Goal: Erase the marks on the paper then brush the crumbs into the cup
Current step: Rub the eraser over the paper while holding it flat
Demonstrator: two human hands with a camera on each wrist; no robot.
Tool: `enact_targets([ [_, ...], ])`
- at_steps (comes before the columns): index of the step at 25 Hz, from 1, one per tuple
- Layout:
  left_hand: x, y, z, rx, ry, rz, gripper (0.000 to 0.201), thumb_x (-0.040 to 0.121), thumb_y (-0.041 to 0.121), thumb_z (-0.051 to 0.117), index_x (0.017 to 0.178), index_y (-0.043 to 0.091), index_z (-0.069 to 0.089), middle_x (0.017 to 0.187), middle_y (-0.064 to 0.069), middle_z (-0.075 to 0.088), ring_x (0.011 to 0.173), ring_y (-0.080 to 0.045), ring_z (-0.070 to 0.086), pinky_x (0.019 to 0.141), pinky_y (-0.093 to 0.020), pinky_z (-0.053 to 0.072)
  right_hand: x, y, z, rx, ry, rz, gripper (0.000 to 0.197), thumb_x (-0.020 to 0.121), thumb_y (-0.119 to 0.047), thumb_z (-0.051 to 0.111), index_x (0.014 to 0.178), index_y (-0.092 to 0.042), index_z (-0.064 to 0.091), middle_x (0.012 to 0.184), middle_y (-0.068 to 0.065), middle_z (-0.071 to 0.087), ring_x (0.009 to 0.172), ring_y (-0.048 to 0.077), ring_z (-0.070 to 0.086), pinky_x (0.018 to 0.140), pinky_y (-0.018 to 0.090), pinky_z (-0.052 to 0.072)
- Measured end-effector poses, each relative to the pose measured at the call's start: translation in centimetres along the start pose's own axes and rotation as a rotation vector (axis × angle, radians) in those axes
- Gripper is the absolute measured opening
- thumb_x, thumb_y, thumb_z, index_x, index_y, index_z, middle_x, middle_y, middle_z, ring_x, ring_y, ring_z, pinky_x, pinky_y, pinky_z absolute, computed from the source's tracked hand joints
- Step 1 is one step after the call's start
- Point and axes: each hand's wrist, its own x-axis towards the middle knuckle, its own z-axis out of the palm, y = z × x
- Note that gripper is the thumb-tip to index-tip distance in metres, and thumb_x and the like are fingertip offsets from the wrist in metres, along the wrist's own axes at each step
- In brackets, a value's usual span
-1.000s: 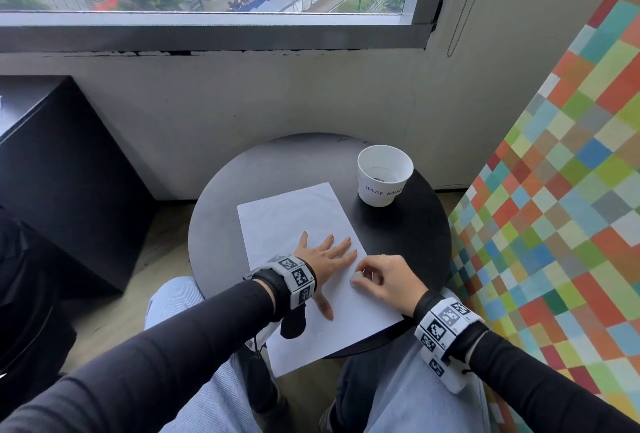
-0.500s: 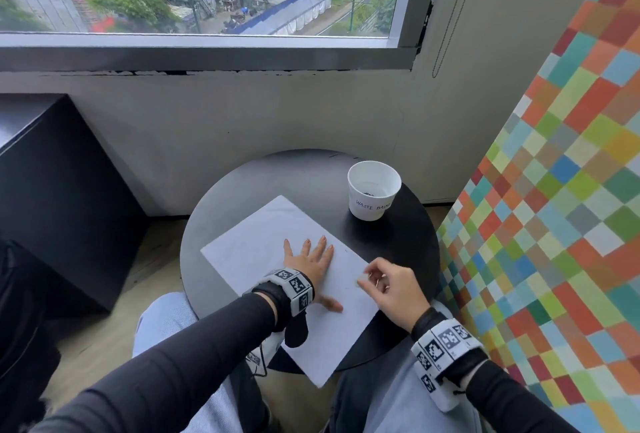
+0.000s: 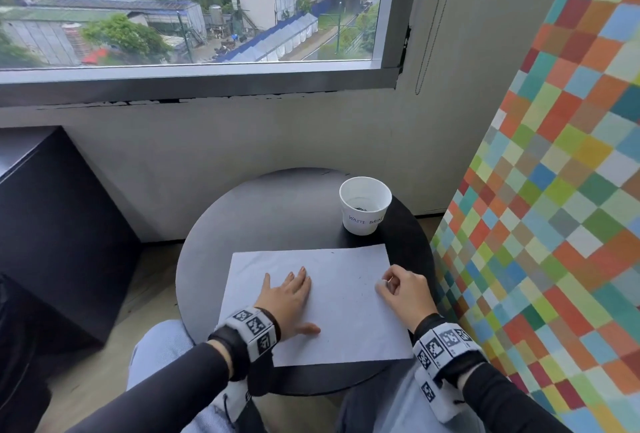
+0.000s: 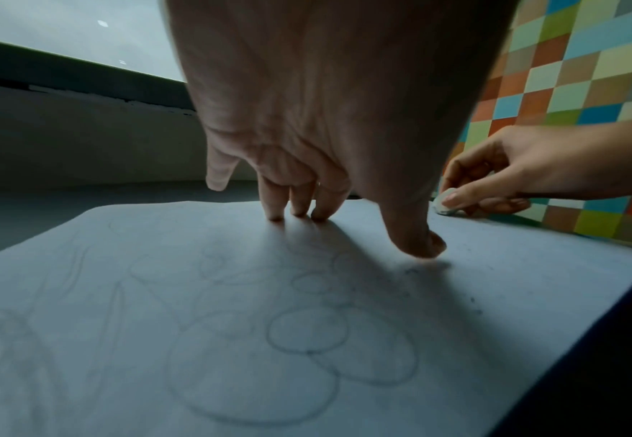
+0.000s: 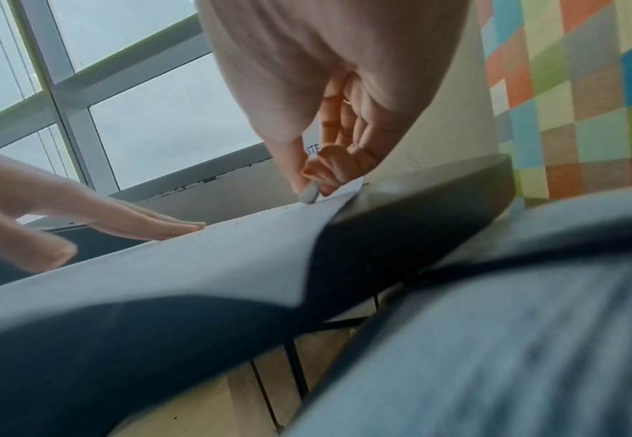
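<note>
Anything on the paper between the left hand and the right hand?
Head view: only bare paper with a few dark crumbs lies between the left hand and the right hand, which pinches an eraser.

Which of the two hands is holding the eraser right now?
The right hand, pinching the small white eraser at the paper's right edge. The left hand lies flat, pressing the paper down.

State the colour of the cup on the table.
The cup is white with dark handwritten lettering; the head view shows it best.
</note>
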Motion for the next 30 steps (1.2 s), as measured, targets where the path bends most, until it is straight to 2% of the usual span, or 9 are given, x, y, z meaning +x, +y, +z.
enact_targets([
  [1, -0.2, 0.1, 0.2, 0.005, -0.008, 0.006, 0.102, 0.089, 0.071, 0.047, 0.158, 0.017, -0.006, 0.165, -0.004, -0.013, 0.153, -0.023, 0.0, 0.118, -0.061, 0.003, 0.0, -0.2, -0.1, 0.011, 0.016, -0.01, 0.009, 0.082, -0.019, 0.066, 0.076, -0.015, 0.061, 0.058, -0.002, 0.055, 0.059, 0.013, 0.053, 0.063, 0.03, 0.049],
  [6, -0.4, 0.8, 0.6, 0.008, -0.006, -0.031, 0.098, 0.088, 0.072, 0.045, 0.157, 0.03, -0.009, 0.164, -0.006, -0.016, 0.153, -0.026, -0.002, 0.119, -0.059, 0.003, -1.4, -1.3, 0.0, 0.07, 0.003, -0.18, 0.005, 0.083, -0.019, 0.069, 0.08, -0.016, 0.066, 0.056, -0.008, 0.053, 0.061, 0.007, 0.053, 0.057, 0.008, 0.037],
  [11, -0.1, 2.1, 0.5, 0.0, 0.002, -0.124, 0.095, 0.088, 0.074, 0.042, 0.157, 0.031, -0.008, 0.164, -0.011, -0.014, 0.152, -0.031, 0.002, 0.12, -0.056, 0.006, -1.6, -1.4, 0.2, 0.11, -0.058, -0.134, 0.007, 0.081, -0.016, 0.069, 0.075, -0.016, 0.066, 0.054, -0.005, 0.054, 0.055, 0.006, 0.051, 0.055, 0.008, 0.036],
  [15, -0.1, 2.8, 0.3, 0.013, -0.043, -0.142, 0.09, 0.087, 0.077, 0.041, 0.153, 0.046, -0.011, 0.162, -0.018, -0.017, 0.151, -0.038, 0.0, 0.117, -0.062, 0.009, -1.8, -0.9, -0.1, 0.083, -0.133, -0.071, 0.007, 0.081, -0.018, 0.069, 0.075, -0.016, 0.066, 0.058, 0.002, 0.059, 0.053, 0.005, 0.05, 0.055, 0.008, 0.037],
  [18, 0.1, 3.5, -0.3, 0.041, -0.08, -0.133, 0.093, 0.083, 0.079, 0.045, 0.151, 0.051, -0.013, 0.159, -0.026, -0.018, 0.148, -0.047, 0.001, 0.117, -0.063, 0.009, -1.8, -0.9, -0.4, 0.063, -0.128, -0.061, 0.007, 0.082, -0.019, 0.069, 0.077, -0.015, 0.066, 0.061, 0.002, 0.06, 0.052, 0.005, 0.049, 0.056, 0.008, 0.037],
  [23, 0.4, 4.1, -0.7, 0.085, -0.102, -0.148, 0.097, 0.08, 0.08, 0.048, 0.149, 0.053, -0.014, 0.158, -0.031, -0.017, 0.145, -0.053, 0.005, 0.116, -0.062, 0.012, -3.2, -1.8, 0.0, 0.082, -0.409, -0.195, 0.006, 0.081, -0.021, 0.073, 0.081, -0.017, 0.069, 0.067, -0.004, 0.062, 0.056, 0.005, 0.049, 0.059, 0.009, 0.038],
  [26, 0.5, 4.2, -0.8, 0.079, -0.113, -0.141, 0.096, 0.081, 0.079, 0.049, 0.148, 0.055, -0.015, 0.156, -0.033, -0.019, 0.144, -0.055, 0.004, 0.116, -0.061, 0.012, -2.2, -1.4, -0.1, 0.068, -0.206, -0.149, 0.006, 0.081, -0.02, 0.071, 0.079, -0.016, 0.067, 0.063, -0.005, 0.059, 0.055, 0.005, 0.05, 0.058, 0.012, 0.037],
  [27, 0.5, 4.2, -0.8, 0.076, -0.117, -0.14, 0.096, 0.081, 0.078, 0.049, 0.148, 0.055, -0.015, 0.156, -0.033, -0.02, 0.144, -0.056, 0.004, 0.116, -0.062, 0.012, -2.3, -1.4, -0.1, 0.068, -0.219, -0.154, 0.006, 0.081, -0.02, 0.071, 0.079, -0.017, 0.066, 0.064, -0.005, 0.059, 0.054, 0.005, 0.05, 0.058, 0.012, 0.037],
  [30, 0.5, 4.3, -0.8, 0.088, -0.118, -0.141, 0.096, 0.082, 0.078, 0.048, 0.148, 0.055, -0.017, 0.156, -0.032, -0.02, 0.144, -0.055, 0.004, 0.116, -0.062, 0.012, -3.6, -1.9, 0.0, 0.075, -0.453, -0.227, 0.005, 0.082, -0.022, 0.072, 0.082, -0.019, 0.067, 0.067, -0.006, 0.06, 0.054, 0.005, 0.048, 0.059, 0.01, 0.038],
])
